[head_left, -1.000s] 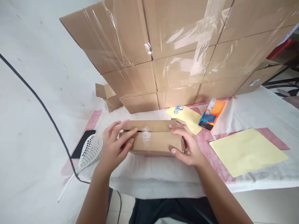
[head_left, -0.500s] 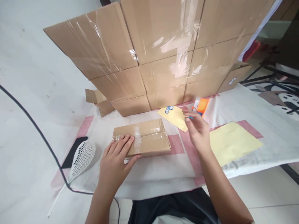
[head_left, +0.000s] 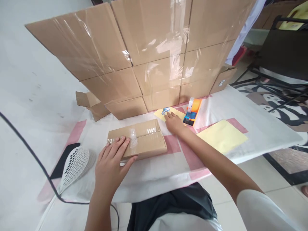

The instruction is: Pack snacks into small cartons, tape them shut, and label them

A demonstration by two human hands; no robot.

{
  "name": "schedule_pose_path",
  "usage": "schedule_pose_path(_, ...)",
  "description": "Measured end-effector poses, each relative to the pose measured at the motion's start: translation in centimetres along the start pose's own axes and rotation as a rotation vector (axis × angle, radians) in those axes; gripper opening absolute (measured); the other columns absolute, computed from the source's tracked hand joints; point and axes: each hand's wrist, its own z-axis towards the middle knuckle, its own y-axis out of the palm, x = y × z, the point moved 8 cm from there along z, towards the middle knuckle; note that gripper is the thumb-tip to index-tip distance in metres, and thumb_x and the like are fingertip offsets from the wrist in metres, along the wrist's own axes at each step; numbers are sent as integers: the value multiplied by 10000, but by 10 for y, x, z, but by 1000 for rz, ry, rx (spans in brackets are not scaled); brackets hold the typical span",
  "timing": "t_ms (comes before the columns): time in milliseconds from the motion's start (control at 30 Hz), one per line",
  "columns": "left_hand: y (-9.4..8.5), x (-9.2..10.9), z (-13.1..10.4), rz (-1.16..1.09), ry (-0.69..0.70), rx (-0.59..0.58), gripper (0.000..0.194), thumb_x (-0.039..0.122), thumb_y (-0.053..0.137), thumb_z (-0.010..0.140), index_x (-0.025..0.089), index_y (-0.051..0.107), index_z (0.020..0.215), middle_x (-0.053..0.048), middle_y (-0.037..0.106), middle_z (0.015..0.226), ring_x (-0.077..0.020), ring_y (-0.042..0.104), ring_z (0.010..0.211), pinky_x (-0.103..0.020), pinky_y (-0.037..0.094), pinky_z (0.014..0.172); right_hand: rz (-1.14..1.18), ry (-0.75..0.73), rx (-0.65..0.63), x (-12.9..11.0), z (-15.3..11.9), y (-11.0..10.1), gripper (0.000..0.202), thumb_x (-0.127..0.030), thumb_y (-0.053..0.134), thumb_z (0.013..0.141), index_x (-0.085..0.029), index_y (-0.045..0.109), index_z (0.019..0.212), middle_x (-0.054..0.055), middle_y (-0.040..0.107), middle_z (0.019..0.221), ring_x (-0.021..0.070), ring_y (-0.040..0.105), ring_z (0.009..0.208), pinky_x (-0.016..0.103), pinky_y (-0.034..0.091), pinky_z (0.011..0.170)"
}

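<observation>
My left hand [head_left: 112,162] lies on a flat, closed cardboard box [head_left: 144,138] with clear tape across its top. Its fingers are spread over the left part of the lid, and the thumb rests along the front edge. My right hand [head_left: 175,123] reaches over a yellow paper sheet [head_left: 180,111] bearing blue-and-white stickers [head_left: 165,110]. Its fingers are stretched out close to the stickers, and nothing shows in them. Right beside this hand stands an orange and blue tape dispenser [head_left: 195,108] with a clear roll.
A tall panel of taped cardboard [head_left: 158,70] stands along the back. Another yellow sheet [head_left: 225,136] lies to the right. A white perforated scoop [head_left: 75,163] and a black flat object [head_left: 64,162] are at left, with a black cable [head_left: 31,149] crossing there. A black chair [head_left: 284,51] stands beyond.
My right hand has let go of a small blue thing and moved left to the stickers, its fingers straightening. The camera view has shifted. My left hand stays on the box.
</observation>
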Motion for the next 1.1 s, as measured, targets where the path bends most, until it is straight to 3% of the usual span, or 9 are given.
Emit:
schedule_pose_path(67, 0, 0, 0, -1, 3, 10, 537, 435, 670, 970, 202, 582, 1446, -105, 696, 1393, -335, 652, 1280, -459, 459, 1084, -9, 19, 8, -9, -11, 9, 495, -114, 453, 997, 16, 525, 1468, 303, 408, 1611, 422, 377, 1505, 568, 359, 1194)
schedule_pose_path(133, 0, 1, 0, -1, 6, 23, 543, 421, 683, 962, 196, 585, 1447, -115, 695, 1392, -345, 657, 1274, -467, 456, 1093, 7, 8, 14, -18, -23, 10, 449, -106, 447, 994, -13, 586, 1410, 289, 456, 1584, 421, 420, 1470, 559, 409, 1152)
schedule_pose_path(267, -1, -2, -4, -26, 10, 42, 566, 386, 716, 942, 213, 579, 1463, -122, 703, 1377, -348, 659, 1275, -469, 464, 1102, 104, -54, 51, -23, -47, -2, 405, -61, 408, 998, -94, 666, 1308, 205, 597, 1487, 309, 558, 1373, 429, 480, 1109)
schedule_pose_path(333, -2, -6, -9, -61, 19, 45, 586, 365, 729, 932, 230, 569, 1480, -127, 701, 1379, -350, 650, 1295, -483, 463, 1119, 289, -105, 127, -20, -62, -11, 407, -56, 390, 1006, -132, 672, 1291, 154, 660, 1420, 241, 601, 1333, 371, 482, 1113)
schedule_pose_path(433, -3, -17, -17, -117, 14, 48, 639, 325, 745, 918, 245, 541, 1518, -147, 684, 1401, -358, 636, 1317, -514, 462, 1141, 775, -216, 240, -17, -87, -19, 327, -88, 443, 991, -179, 703, 1168, 96, 745, 1202, 205, 692, 1140, 355, 544, 986)
schedule_pose_path(500, -3, -24, -21, -141, -2, 45, 672, 302, 747, 912, 258, 518, 1542, -153, 667, 1424, -363, 628, 1327, -530, 460, 1150, 1019, -299, 225, -24, -100, -17, 233, -160, 537, 974, -198, 699, 1137, 73, 725, 1135, 186, 698, 1007, 324, 555, 856)
schedule_pose_path(600, -2, -26, -22, -154, 1, 45, 696, 295, 748, 906, 282, 502, 1557, -142, 651, 1451, -364, 622, 1335, -538, 459, 1157, 1188, -370, 180, -36, -110, -10, 224, -249, 640, 945, -207, 672, 1162, 67, 659, 1138, 158, 651, 917, 290, 521, 774)
schedule_pose_path(833, 0, -12, -14, -116, 33, 19, 723, 315, 776, 885, 309, 505, 1555, -136, 682, 1409, -377, 644, 1302, -550, 472, 1124, 1210, -390, 196, -33, -104, -5, 140, -85, 541, 904, -200, 602, 954, 14, 626, 919, 148, 588, 806, 271, 436, 697)
schedule_pose_path(1100, 1, -11, -12, -118, 24, -2, 687, 315, 747, 901, 289, 515, 1547, -143, 668, 1429, -379, 632, 1318, -557, 455, 1140, 1081, -494, 273, -37, -111, -10, 163, -75, 425, 956, -225, 464, 905, 39, 505, 983, 184, 531, 906, 319, 440, 826)
